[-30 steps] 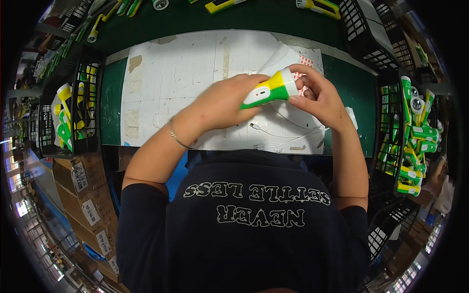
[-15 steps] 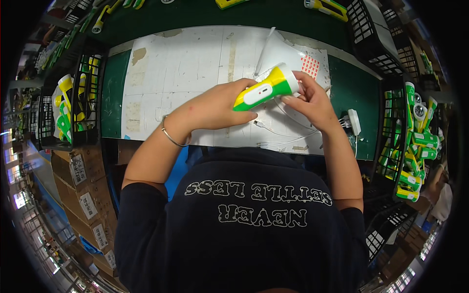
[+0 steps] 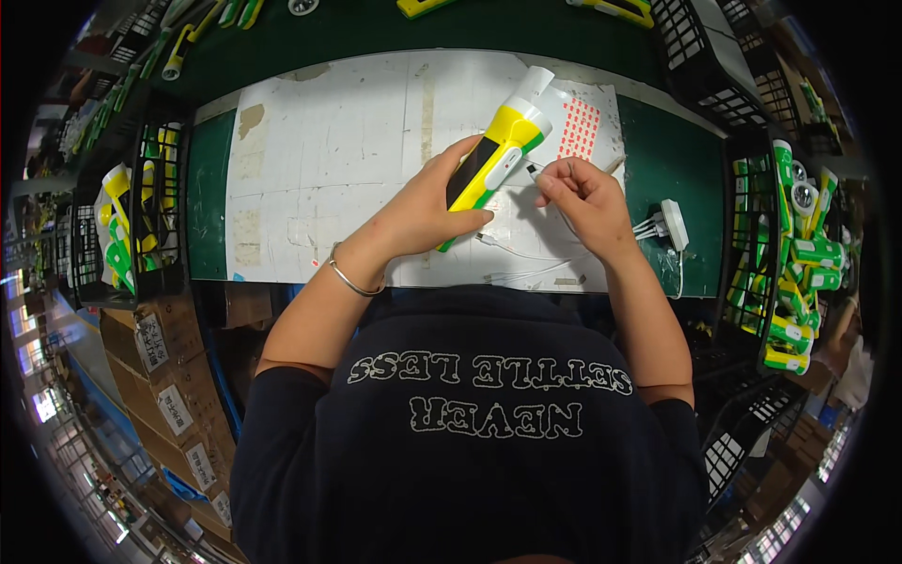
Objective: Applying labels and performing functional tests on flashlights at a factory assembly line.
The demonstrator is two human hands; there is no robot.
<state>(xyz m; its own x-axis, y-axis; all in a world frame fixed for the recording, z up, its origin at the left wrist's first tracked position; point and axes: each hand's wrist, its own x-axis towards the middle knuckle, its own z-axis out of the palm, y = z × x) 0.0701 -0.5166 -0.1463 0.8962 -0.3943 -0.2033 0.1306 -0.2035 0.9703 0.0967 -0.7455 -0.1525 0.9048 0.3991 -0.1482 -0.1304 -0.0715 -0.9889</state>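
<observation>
My left hand is wrapped round the barrel of a yellow and green flashlight. Its white head tilts away toward the far right, and a dark panel and a white side strip show on the barrel. Just right of the strip, my right hand pinches a white charging cable close to its small plug, which points toward the flashlight with a gap between. Another white cable lies on the white board below, its plug near my left thumb.
A white multi-port charger stands at the board's right. Beyond my right hand lies a sheet of red stickers. Black crates of flashlights flank the table, one on the left and one on the right. More flashlights lie along the far side.
My left hand has turned the flashlight more upright, bringing its dark panel into view. My right hand has left the flashlight's head and now shows a cable plug in its fingers.
</observation>
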